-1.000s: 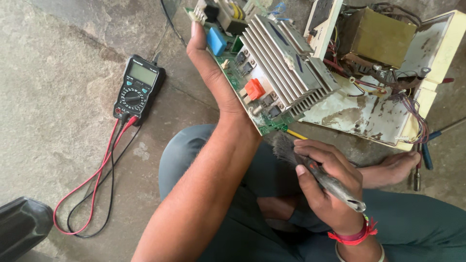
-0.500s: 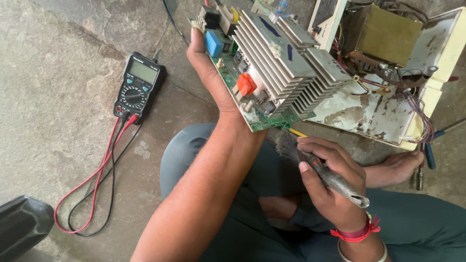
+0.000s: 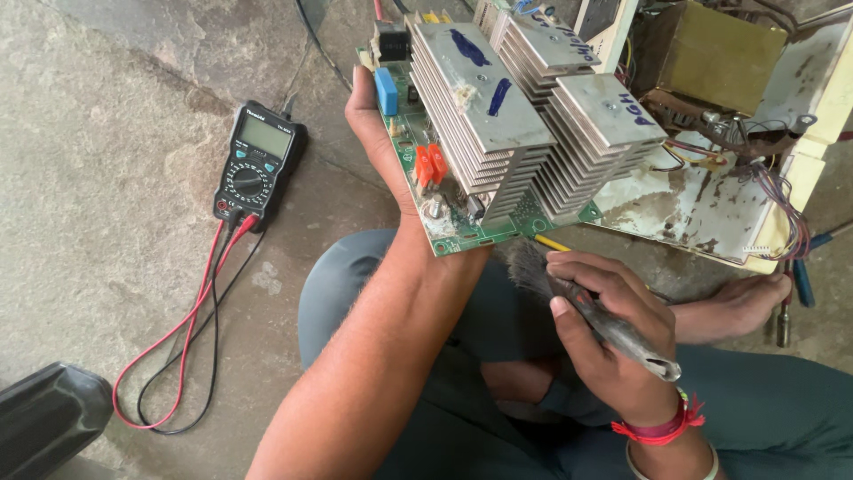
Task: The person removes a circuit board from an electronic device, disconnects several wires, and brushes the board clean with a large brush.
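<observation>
The left hand (image 3: 378, 133) is clamped on the left edge of a green circuit board (image 3: 462, 233) carrying finned metal heat sinks (image 3: 498, 133), held tilted above the lap; the right hand (image 3: 613, 333) is wrapped round a dark brush (image 3: 569, 293) whose bristles sit just below the board's lower edge. The board looks rigid, top-heavy and fragile at its small parts, so the bare edge seems the soundest hold. The stone floor (image 3: 107, 133) is rough, with a meter (image 3: 253, 164) and an opened casing (image 3: 711, 204) nearby.
</observation>
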